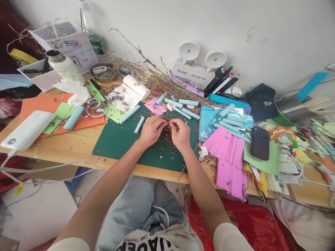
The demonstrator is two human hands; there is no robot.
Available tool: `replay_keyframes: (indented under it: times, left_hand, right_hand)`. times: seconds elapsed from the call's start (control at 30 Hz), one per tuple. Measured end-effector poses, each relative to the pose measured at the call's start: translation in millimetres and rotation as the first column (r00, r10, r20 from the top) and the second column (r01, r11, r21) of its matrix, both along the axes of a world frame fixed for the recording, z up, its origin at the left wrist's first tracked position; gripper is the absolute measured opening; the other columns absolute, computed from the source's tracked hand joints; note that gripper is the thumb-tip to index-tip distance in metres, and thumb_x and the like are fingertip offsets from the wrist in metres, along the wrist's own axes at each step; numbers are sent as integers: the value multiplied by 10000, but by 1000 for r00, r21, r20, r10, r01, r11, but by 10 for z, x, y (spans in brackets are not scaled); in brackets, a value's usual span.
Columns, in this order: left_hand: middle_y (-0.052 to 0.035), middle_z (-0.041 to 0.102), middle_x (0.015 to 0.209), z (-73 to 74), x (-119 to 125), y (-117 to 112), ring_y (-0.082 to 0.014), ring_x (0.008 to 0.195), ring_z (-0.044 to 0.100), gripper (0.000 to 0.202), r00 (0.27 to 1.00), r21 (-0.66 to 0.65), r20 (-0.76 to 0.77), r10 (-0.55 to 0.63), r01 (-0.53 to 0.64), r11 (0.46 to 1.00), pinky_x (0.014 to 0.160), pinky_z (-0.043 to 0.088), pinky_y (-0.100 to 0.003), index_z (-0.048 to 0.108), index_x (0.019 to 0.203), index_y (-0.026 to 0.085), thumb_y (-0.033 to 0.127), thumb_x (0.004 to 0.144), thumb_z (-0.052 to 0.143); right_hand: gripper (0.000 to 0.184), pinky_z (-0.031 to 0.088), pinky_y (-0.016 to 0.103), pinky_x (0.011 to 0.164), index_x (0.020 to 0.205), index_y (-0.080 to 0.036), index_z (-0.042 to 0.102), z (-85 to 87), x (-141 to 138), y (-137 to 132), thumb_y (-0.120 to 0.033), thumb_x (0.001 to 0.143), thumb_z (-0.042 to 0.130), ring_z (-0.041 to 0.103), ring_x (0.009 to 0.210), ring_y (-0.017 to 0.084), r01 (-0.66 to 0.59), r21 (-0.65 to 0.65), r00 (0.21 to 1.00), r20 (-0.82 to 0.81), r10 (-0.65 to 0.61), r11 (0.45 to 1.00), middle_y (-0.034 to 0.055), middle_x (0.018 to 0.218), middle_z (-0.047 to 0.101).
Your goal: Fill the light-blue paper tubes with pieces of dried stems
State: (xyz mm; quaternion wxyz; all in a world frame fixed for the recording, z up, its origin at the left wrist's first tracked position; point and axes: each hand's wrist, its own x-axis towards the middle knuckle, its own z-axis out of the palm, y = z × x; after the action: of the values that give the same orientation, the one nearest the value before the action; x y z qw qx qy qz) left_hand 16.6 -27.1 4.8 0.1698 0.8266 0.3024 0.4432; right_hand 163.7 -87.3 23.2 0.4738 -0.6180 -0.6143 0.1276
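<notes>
My left hand [153, 130] and my right hand [180, 133] meet over a dark green mat [115, 139], thumbs and forefingers pinched almost tip to tip. A small dark bit that looks like dried plant is held between the fingertips, mostly hidden by them. Just beneath lies a pile of brown dried plant crumbs [166, 136], partly covered by my hands. Several pale blue paper tubes [139, 124] lie around the mat. A pink paper [156, 107] with crumbs on it rests at the mat's back edge.
Long dried branches [157, 75] stretch across the table's back. To the right are a blue plastic packet [206, 122], pleated pink paper [226, 150] and a black phone-like object [260, 143]. On the left are a white power bank [27, 130], orange paper [34, 104] and a white bottle [64, 68].
</notes>
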Motion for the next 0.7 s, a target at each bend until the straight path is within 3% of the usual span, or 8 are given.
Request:
replay_keyframes:
  times: [0.13, 0.27, 0.37, 0.53, 0.7]
  left_hand:
    - [-71, 688, 920, 20, 5, -5, -198, 897, 612, 226, 999, -13, -43, 16, -16, 1000, 806, 457, -349, 664, 963, 182, 268, 999, 459]
    - [-71, 677, 879, 12, -15, 27, -197, 863, 602, 244, 997, -65, -39, 73, -76, 995, 785, 454, -346, 663, 912, 182, 307, 994, 471]
    - [-58, 664, 797, 15, -25, 32, -194, 806, 593, 307, 995, -58, -80, 61, -66, 996, 759, 450, -345, 665, 822, 182, 361, 993, 483]
    - [-83, 689, 1012, 27, -8, 2, -197, 964, 617, 243, 1000, -29, -8, -22, 22, 999, 863, 489, -350, 674, 1060, 189, 336, 993, 492]
    - [-75, 694, 959, -5, 3, 16, -190, 906, 617, 255, 999, -5, -28, -32, 32, 999, 828, 493, -350, 683, 996, 192, 319, 1004, 462]
  right_hand:
    - [160, 504, 312, 702, 873, -207, 610, -2, 22, 12, -239, 941, 469, 610, 764, 185, 49, 63, 994, 95, -55, 997, 54, 833, 658]
    - [165, 495, 309, 700, 860, -207, 606, -19, 78, 30, -258, 942, 472, 603, 743, 181, 123, 91, 988, 81, -130, 988, 50, 818, 661]
    - [184, 490, 292, 677, 846, -208, 612, -18, 81, 29, -291, 949, 484, 603, 730, 171, 94, 61, 995, 39, -96, 994, 41, 811, 661]
    - [202, 482, 293, 684, 853, -211, 607, -10, 36, 16, -321, 963, 477, 599, 742, 172, 22, 10, 999, 29, -22, 1000, 40, 814, 654]
    - [217, 473, 300, 704, 871, -211, 597, -15, 32, 21, -343, 973, 459, 600, 754, 177, -5, -44, 999, 46, 7, 999, 35, 800, 646]
